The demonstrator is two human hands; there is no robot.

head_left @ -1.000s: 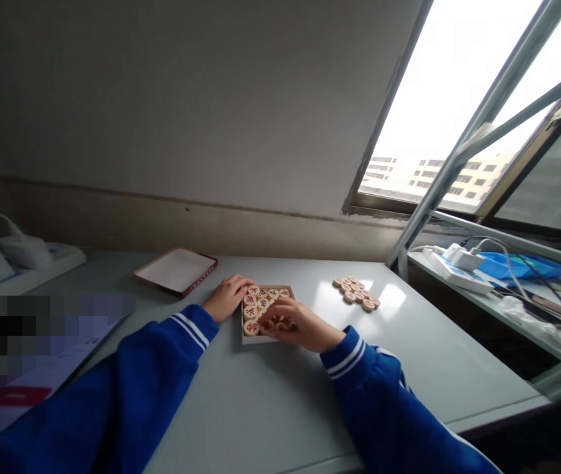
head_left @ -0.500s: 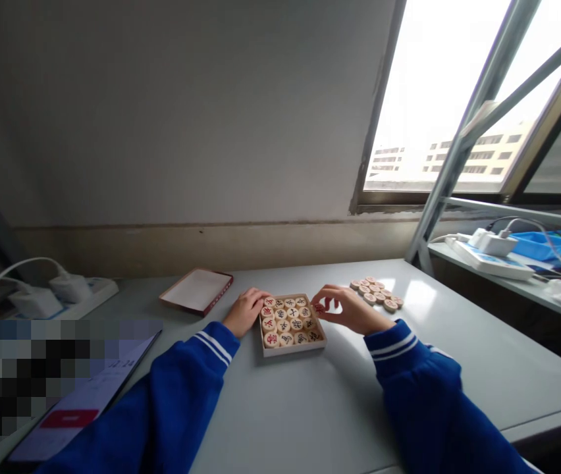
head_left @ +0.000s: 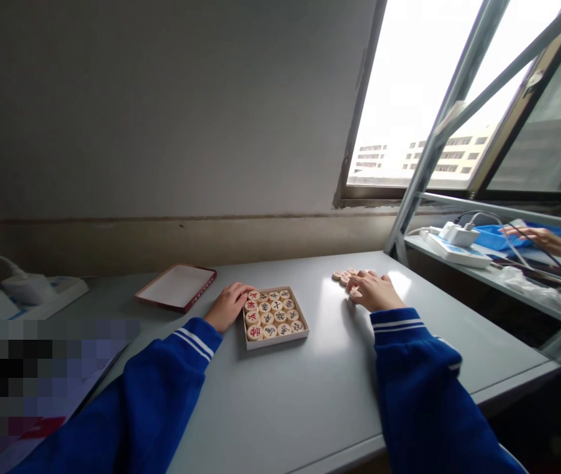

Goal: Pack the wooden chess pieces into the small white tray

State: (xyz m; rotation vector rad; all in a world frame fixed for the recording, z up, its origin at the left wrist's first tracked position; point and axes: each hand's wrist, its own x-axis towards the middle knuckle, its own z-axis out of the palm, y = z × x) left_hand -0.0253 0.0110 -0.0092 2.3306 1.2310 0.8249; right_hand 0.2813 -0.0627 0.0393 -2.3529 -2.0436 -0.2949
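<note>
An open, shallow cardboard box (head_left: 279, 340) stands on the table, filled with rows of round wooden xiangqi pieces (head_left: 279, 316) marked in red and black characters. My left hand (head_left: 230, 305) holds the box at its left side, fingers at the far left corner. Off to the right, my right hand (head_left: 375, 291) reaches over a small group of loose xiangqi pieces (head_left: 344, 275). Its fingers are apart and bent down onto the nearest pieces, and the hand covers part of the group. Whether a fingertip grips a piece is hidden.
The box lid (head_left: 178, 288) lies upturned at the back left. A power strip (head_left: 66, 294) with plugs and a partly blurred tablet-like device (head_left: 97, 375) are further left. At right, beyond the metal post (head_left: 411, 197), another person's hand (head_left: 532, 235) is over a blue tray (head_left: 495, 238).
My right hand has moved from the box's right edge to the loose pieces. My left hand stays at the box. The view has turned right, and another person's hand now shows there.
</note>
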